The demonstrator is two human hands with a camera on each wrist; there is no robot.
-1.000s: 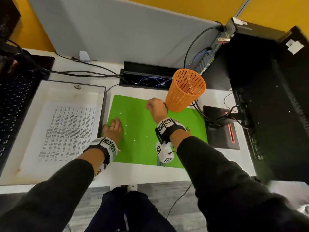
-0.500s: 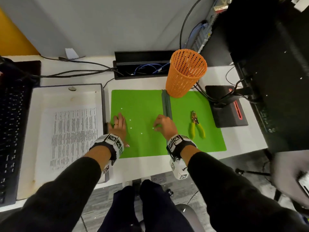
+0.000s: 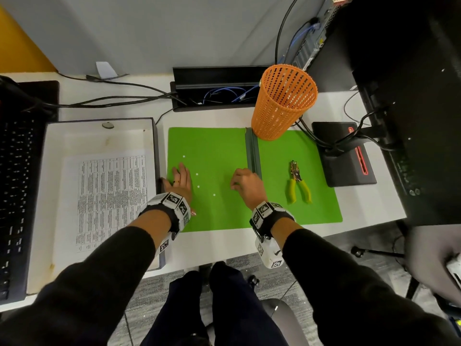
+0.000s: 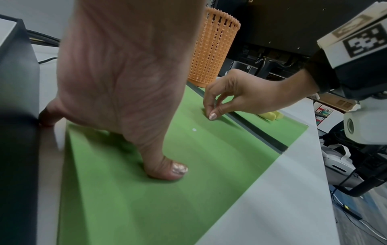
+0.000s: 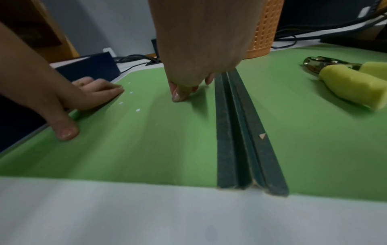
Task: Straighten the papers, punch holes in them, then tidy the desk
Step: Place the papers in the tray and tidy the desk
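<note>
An open green folder with a dark spine lies on the white desk. A few white paper dots are scattered on its left half. My left hand rests flat on the folder's left edge, thumb pressed down. My right hand is just left of the spine, fingertips pinched together on the green surface; nothing shows between them. A hole punch with yellow handles lies on the folder's right half. Printed papers lie in a white box lid to the left.
An orange mesh basket stands on the folder's far edge by the spine. A keyboard is at far left, a cable tray at the back, a monitor base and dark monitor on the right.
My right hand has drawn back from beside the orange basket to the folder just left of the spine. The left hand has stayed flat on the folder's left edge.
</note>
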